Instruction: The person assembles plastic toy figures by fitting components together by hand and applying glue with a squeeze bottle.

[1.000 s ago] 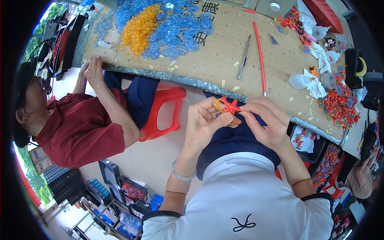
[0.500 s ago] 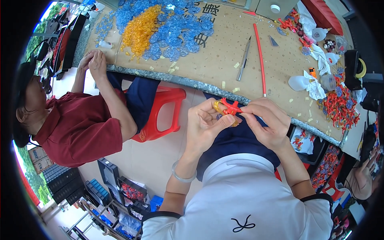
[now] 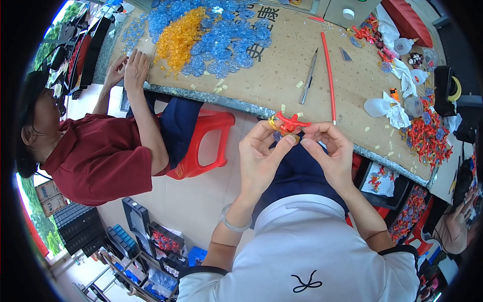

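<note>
Just beyond the table's front edge, a small red plastic figurine point(image 3: 291, 122) is held up between my hands. Thumb and fingers of my left hand point(image 3: 262, 150) close round its left side and underside. A yellow curved piece point(image 3: 272, 121) shows by the left fingertips, and some bluish and amber clear plastic sits low on the figurine, partly hidden by fingers. My right hand point(image 3: 329, 151) has its fingertips closed at the figurine's right end; the exact contact is hard to make out.
On the table point(image 3: 282, 75) lie a pointed metal tool point(image 3: 309, 75), a red rod point(image 3: 328, 75), blue clear pieces point(image 3: 226, 48) and amber pieces point(image 3: 178, 38). Red parts point(image 3: 427, 133) and squeeze bottles point(image 3: 376, 106) are at right. A co-worker point(image 3: 100, 161) sits left, by a red stool point(image 3: 206, 143).
The figurine has turned and risen slightly in my fingers. My right hand has rotated and shifted a little left. The co-worker's clasped hands have come apart, further onto the table.
</note>
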`<action>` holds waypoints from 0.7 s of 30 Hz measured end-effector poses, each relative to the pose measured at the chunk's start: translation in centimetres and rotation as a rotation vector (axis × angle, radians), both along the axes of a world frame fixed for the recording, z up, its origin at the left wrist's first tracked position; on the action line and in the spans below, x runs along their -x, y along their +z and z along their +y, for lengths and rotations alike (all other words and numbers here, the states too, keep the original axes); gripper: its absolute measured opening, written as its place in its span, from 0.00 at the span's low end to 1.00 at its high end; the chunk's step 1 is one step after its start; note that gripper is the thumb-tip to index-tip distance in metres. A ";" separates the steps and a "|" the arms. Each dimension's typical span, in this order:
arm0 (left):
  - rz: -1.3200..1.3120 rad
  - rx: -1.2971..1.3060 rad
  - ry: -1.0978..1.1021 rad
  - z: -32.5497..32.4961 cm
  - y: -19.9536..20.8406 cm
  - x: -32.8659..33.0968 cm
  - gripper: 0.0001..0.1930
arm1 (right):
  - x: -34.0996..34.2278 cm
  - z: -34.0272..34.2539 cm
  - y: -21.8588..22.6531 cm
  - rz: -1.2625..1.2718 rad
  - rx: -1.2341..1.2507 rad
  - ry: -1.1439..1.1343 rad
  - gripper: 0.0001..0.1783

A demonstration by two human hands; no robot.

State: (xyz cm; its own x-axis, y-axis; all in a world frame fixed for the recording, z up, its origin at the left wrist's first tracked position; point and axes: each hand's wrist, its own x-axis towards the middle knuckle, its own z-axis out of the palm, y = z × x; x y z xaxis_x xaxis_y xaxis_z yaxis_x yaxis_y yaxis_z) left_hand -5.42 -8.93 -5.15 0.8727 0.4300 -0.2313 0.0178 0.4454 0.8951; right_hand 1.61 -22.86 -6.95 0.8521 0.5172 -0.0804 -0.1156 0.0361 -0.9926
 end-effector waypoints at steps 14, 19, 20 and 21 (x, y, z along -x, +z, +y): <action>0.049 0.120 0.009 0.0 -0.6 0.0 0.09 | 0.0 0.9 -0.1 -0.050 0.043 -0.022 0.06; 0.071 0.174 -0.004 0.1 -0.5 0.1 0.08 | 0.2 1.0 -0.2 -0.071 0.062 -0.037 0.06; 0.071 0.174 -0.003 0.0 -0.4 0.1 0.08 | 0.2 1.1 0.0 -0.069 0.069 -0.041 0.06; 0.063 0.166 0.012 -0.2 -0.3 0.0 0.09 | 0.3 1.1 0.1 -0.067 0.076 -0.045 0.05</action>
State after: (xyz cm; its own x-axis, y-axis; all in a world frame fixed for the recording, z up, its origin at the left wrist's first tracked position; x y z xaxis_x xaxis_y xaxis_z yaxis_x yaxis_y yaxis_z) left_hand -5.44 -9.08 -5.48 0.8494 0.3913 -0.3541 0.0655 0.5876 0.8065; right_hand 1.36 -21.75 -6.82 0.8791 0.4729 -0.0601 -0.0489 -0.0360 -0.9982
